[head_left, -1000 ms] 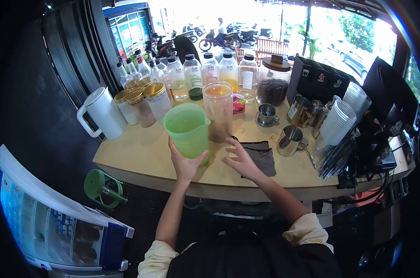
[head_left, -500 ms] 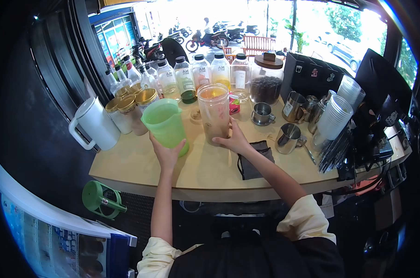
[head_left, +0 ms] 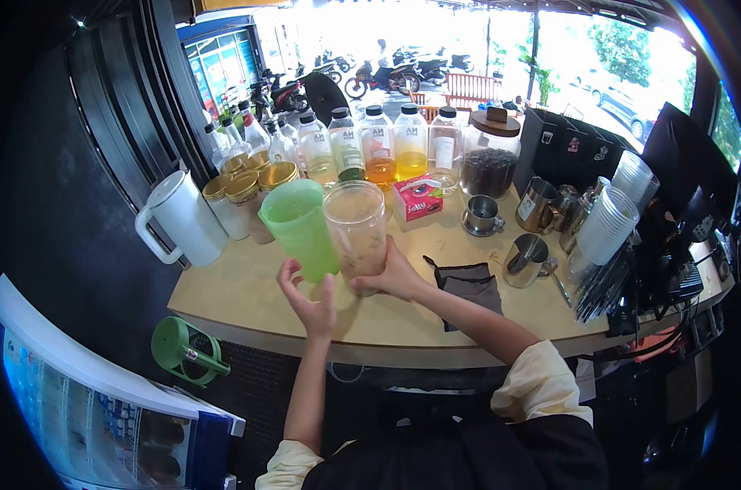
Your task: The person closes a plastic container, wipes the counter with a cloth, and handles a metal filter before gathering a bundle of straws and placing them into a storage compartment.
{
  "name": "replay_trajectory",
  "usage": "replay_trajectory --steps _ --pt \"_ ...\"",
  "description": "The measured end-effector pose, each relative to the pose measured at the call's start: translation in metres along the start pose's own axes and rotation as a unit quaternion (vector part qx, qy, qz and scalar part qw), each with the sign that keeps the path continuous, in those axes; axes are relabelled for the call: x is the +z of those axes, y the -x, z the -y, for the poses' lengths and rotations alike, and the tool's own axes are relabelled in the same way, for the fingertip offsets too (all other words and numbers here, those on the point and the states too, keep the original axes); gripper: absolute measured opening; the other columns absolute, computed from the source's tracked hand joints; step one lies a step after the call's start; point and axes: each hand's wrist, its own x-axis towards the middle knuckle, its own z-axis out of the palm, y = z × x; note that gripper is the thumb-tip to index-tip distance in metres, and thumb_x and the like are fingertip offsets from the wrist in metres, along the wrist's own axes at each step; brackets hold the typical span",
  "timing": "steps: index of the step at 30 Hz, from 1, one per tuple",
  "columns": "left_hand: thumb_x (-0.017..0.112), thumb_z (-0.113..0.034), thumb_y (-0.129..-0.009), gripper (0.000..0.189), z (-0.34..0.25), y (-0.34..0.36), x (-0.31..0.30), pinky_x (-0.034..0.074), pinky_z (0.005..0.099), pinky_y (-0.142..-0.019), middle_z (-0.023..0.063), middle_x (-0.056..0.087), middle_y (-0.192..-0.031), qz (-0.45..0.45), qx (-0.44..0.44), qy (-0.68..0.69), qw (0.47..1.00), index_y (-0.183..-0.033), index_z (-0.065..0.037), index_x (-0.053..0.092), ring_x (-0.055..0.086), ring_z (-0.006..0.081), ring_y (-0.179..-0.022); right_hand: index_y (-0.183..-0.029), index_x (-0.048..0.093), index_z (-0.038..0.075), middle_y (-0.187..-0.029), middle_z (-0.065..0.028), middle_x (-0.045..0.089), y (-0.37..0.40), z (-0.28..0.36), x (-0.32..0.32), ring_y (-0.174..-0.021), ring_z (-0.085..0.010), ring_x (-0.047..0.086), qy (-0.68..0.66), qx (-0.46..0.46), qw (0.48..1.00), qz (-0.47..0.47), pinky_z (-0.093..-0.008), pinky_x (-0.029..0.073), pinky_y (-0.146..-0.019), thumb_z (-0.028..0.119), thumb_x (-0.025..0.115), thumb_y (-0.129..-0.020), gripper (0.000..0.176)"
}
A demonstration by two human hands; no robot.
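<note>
Right hand clasps the clear jar low on its side; left hand, fingers spread, is before the green jug, touching or not I can't tell. Jar and jug are upright, side by side, at the counter. Behind are a jelly box and bottles; a cloth lies right.

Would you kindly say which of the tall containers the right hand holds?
The clear container, its lower part in the right hand; the green jug and white jug are to its left.

It looks like a drinks shop — capped bottles, stacked cups, steel jugs.
</note>
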Motion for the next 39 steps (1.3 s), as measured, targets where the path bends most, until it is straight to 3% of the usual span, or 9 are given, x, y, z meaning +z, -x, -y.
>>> replay_trajectory --steps 3,6,9,11,18,25,31,36,39 --pt "0.081 -0.028 -0.066 0.096 -0.025 0.005 0.009 0.028 0.0406 -0.104 0.0154 0.040 -0.130 0.052 0.044 0.027 0.997 -0.138 0.000 0.024 0.037 0.0269 -0.125 -0.131 0.027 -0.003 -0.120 -0.0221 0.049 0.001 -0.008 0.000 -0.115 -0.0295 0.050 -0.146 -0.017 0.984 0.098 -0.0361 0.042 -0.096 0.023 0.080 -0.059 0.092" --pt "0.082 -0.025 -0.065 0.095 -0.029 0.002 0.020 0.033 0.0395 -0.102 0.0173 0.041 -0.130 0.090 0.040 0.057 0.994 -0.136 0.002 0.026 0.040 0.0274 -0.123 -0.135 0.027 0.000 -0.118 -0.0222 0.051 -0.028 -0.019 -0.029 -0.115 -0.0292 0.050 0.044 -0.078 0.969 0.232 -0.0355 0.041 -0.097 0.016 0.072 -0.065 0.085" --pt "0.083 -0.021 -0.065 0.094 -0.015 0.000 0.021 0.038 0.0377 -0.098 0.0186 0.042 -0.128 0.128 0.010 0.077 0.989 -0.136 0.003 0.027 0.045 0.0281 -0.119 -0.136 0.030 0.001 -0.121 -0.0227 0.051 -0.079 -0.041 -0.047 -0.118 -0.0311 0.048 0.063 0.053 0.940 0.332 -0.0382 0.039 -0.099 0.011 0.064 -0.071 0.075" --pt "0.084 -0.023 -0.064 0.094 -0.018 -0.001 0.021 0.040 0.0372 -0.096 0.0181 0.044 -0.125 0.148 -0.017 0.100 0.984 -0.135 0.003 0.027 0.048 0.0279 -0.116 -0.131 0.039 0.001 -0.125 -0.0225 0.050 -0.102 -0.061 -0.046 -0.119 -0.0334 0.047 0.286 -0.092 0.947 0.113 -0.0407 0.041 -0.097 0.010 0.061 -0.074 0.061" --pt "0.083 -0.023 -0.065 0.091 -0.013 0.000 0.020 0.041 0.0373 -0.095 0.0173 0.044 -0.125 0.144 0.006 0.061 0.988 -0.133 0.003 0.029 0.047 0.0276 -0.115 -0.116 0.055 0.004 -0.119 -0.0207 0.052 -0.072 -0.049 -0.030 -0.113 -0.0375 0.049 0.344 -0.094 0.932 0.065 -0.0418 0.039 -0.097 0.011 0.060 -0.076 0.041" --pt "0.083 -0.022 -0.066 0.091 -0.014 0.002 0.021 0.040 0.0378 -0.096 0.0177 0.044 -0.124 0.152 -0.002 0.067 0.986 -0.134 0.003 0.028 0.046 0.0279 -0.117 -0.087 0.061 0.001 -0.094 -0.0166 0.060 -0.034 -0.012 -0.062 -0.094 -0.0337 0.057 0.362 -0.134 0.919 0.078 -0.0413 0.046 -0.080 0.014 0.061 -0.076 0.017" --pt "0.083 -0.023 -0.066 0.093 -0.031 0.011 0.028 0.040 0.0383 -0.098 0.0178 0.042 -0.127 0.183 -0.034 0.089 0.978 -0.135 0.003 0.025 0.045 0.0272 -0.118 -0.097 0.055 0.002 -0.082 -0.0091 0.058 -0.022 0.048 -0.122 -0.071 -0.0221 0.058 0.208 -0.098 0.972 -0.041 -0.0340 0.046 -0.065 0.021 0.052 -0.091 0.020" --pt "0.083 -0.025 -0.065 0.095 -0.031 0.022 0.036 0.040 0.0381 -0.098 0.0179 0.042 -0.127 0.204 -0.020 0.119 0.972 -0.135 0.003 0.025 0.046 0.0272 -0.118 -0.113 0.054 -0.001 -0.084 0.0011 0.056 -0.008 0.124 -0.153 -0.066 -0.0063 0.050 -0.126 -0.027 0.992 -0.003 -0.0224 0.043 -0.059 0.026 0.044 -0.097 0.033" --pt "0.083 -0.026 -0.064 0.095 -0.038 0.028 0.040 0.039 0.0379 -0.098 0.0175 0.044 -0.126 0.231 -0.024 0.105 0.967 -0.134 0.003 0.026 0.046 0.0271 -0.117 -0.114 0.056 0.001 -0.086 0.0002 0.058 0.001 0.155 -0.140 -0.070 -0.0045 0.053 -0.074 0.023 0.997 0.020 -0.0221 0.043 -0.059 0.030 0.043 -0.097 0.036"
